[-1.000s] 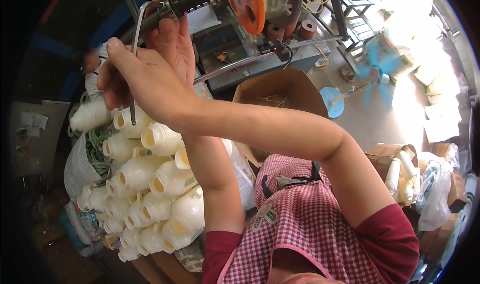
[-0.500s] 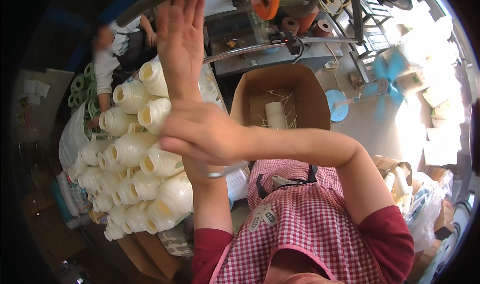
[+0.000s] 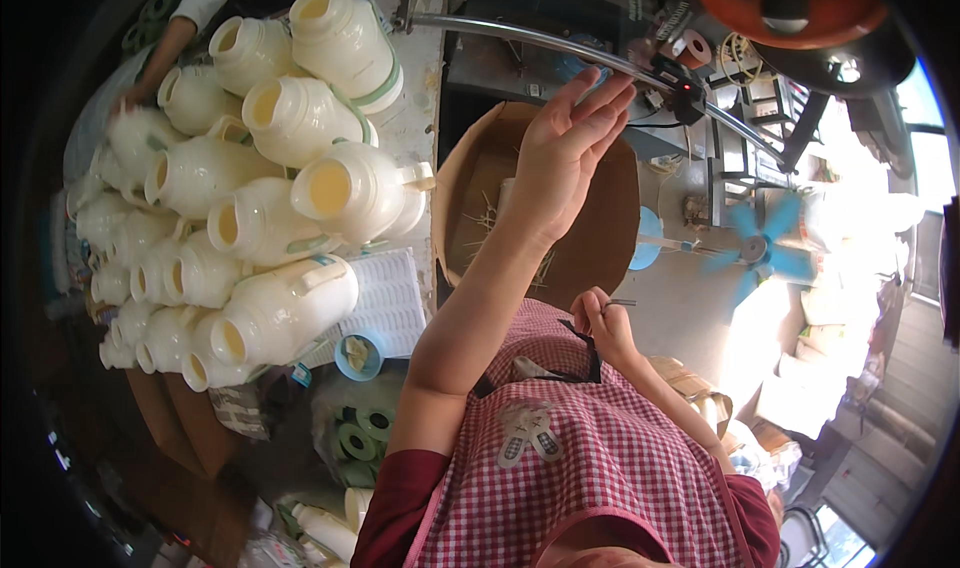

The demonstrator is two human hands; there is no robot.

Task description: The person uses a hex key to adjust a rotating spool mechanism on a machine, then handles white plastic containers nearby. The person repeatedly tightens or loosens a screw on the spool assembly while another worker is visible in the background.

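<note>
Cream plastic jugs (image 3: 375,193) stacked at left, a blue cup (image 3: 372,369) beside a printed sheet (image 3: 385,303), an open cardboard box (image 3: 618,198), the left hand (image 3: 566,163) raised near a metal rail (image 3: 520,34), empty, fingers extended, the right hand (image 3: 608,336) curled around a hex key (image 3: 624,302) by the checked apron (image 3: 610,433)

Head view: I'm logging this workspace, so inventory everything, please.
Jugs: many, cream, left
Printed sheets: at least one, white, beside jugs
Cup: one, light blue, left of centre
Rings: several, green, left
Large box: one, brown, centre
Bar: one, silver, upper centre
Disc: one, orange, upper right
Fan: one, blue, right
Coworker's arm: one, white sleeve, upper left
Apron: one, checked red, lower centre
Thin tool: one, grey, centre right
Left hand: one, bare, open, upper centre
Right hand: one, bare, closed on tool
</note>
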